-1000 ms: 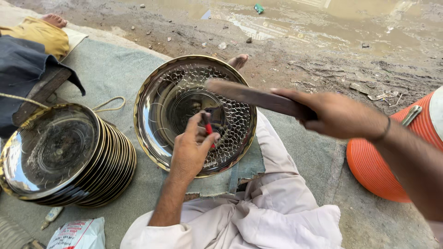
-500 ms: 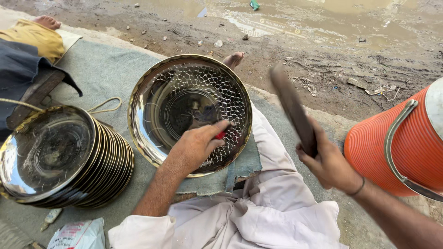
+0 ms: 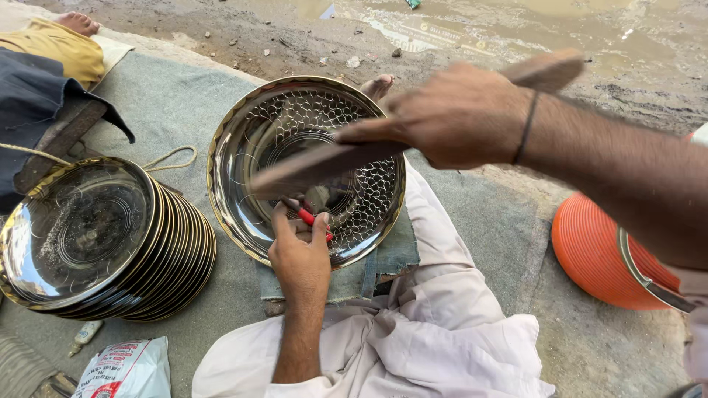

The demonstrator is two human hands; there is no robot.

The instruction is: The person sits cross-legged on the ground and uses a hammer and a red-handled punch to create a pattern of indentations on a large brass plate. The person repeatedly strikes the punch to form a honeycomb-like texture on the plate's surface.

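A shiny round metal plate [image 3: 243, 162] with a gold rim and a hammered scale pattern rests tilted on my lap over a cloth pad. My left hand [image 3: 299, 247] is closed on a small red-handled punch [image 3: 310, 217] whose tip stands on the plate's inner ring. My right hand [image 3: 457, 114] grips a long wooden stick [image 3: 324, 163], swung down so its blurred end sits just over the punch head.
A stack of several similar plates [image 3: 96, 236] leans at the left on the grey mat [image 3: 169, 103]. An orange water cooler [image 3: 605, 250] stands at the right. Another person's leg in yellow cloth [image 3: 59, 48] lies at top left. A printed bag [image 3: 122, 368] lies near the bottom left.
My right hand swung the stick up and away to the right, then brought it back down over the punch. My left hand kept the punch on the plate, shifting slightly.
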